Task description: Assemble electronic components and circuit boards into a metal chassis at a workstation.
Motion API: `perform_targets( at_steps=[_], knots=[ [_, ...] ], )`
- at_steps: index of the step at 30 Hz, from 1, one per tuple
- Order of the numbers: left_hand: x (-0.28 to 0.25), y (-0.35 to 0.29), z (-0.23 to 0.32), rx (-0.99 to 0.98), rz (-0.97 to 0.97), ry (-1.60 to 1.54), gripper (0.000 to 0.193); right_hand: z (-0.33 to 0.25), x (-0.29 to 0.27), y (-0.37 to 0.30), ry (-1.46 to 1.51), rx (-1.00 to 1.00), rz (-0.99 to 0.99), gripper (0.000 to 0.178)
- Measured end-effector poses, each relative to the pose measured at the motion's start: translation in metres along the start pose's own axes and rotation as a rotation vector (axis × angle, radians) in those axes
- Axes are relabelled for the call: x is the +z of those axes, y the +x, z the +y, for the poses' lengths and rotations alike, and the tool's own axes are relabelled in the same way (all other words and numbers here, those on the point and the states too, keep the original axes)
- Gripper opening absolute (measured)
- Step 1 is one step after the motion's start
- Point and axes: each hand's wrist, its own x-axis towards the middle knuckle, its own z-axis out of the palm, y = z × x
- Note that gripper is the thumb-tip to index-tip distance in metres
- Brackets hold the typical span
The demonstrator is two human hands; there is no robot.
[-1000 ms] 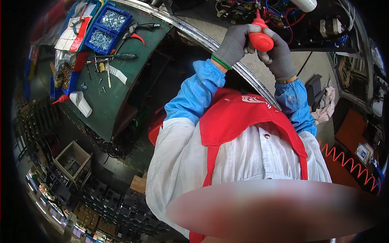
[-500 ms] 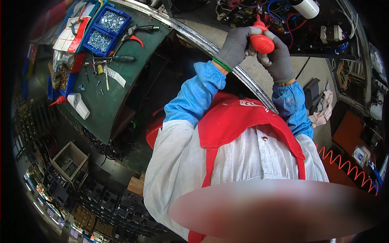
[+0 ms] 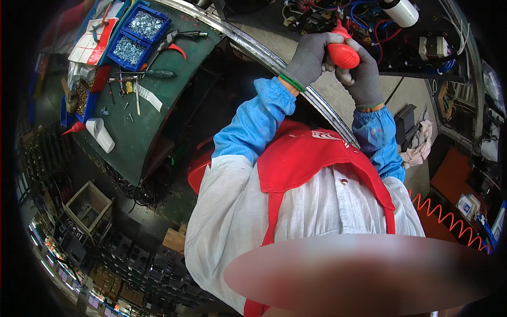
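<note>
A red squeeze bottle (image 3: 344,56) with a tapering nozzle is held between both my gloved hands, its nozzle pointing away from me among wires and electrical parts (image 3: 380,31). My left hand (image 3: 310,59), in a grey glove with a green cuff, closes on the bottle from the left. From the right, my right hand (image 3: 364,79), also in a grey glove, has its fingers wrapped against the bottle. The rounded base faces me. Where exactly the nozzle tip touches is hard to make out.
A metal rail (image 3: 317,98) curves under my forearms. On the green table (image 3: 174,100) at left are blue bins (image 3: 128,50) of small hardware, pliers (image 3: 171,42), a screwdriver (image 3: 158,74) and a white cup (image 3: 100,134). A white cylinder (image 3: 400,11) stands among the wires; an orange coiled hose (image 3: 443,216) hangs at right.
Both hands still hold the red squeeze bottle in nearly the same spot. The whole view has shifted slightly; nothing was let go or picked up.
</note>
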Motion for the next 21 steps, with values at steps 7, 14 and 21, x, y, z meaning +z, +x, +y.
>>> perform_targets(
  at_steps=[7,14,21],
  knots=[
    [0.0023,0.0056,-0.0030,0.020,-0.009,-0.022,0.040,0.0006,-0.0020,0.0007,0.010,-0.045,0.007,0.029],
    [0.0046,0.0084,-0.0047,-0.008,0.008,-0.045,0.040,0.0004,-0.0038,-0.0006,0.047,-0.028,0.017,0.034],
    [0.0045,0.0028,0.0012,-0.013,-0.004,-0.029,0.040,0.0006,-0.0035,-0.0009,0.109,0.009,0.004,0.030]
  ],
)
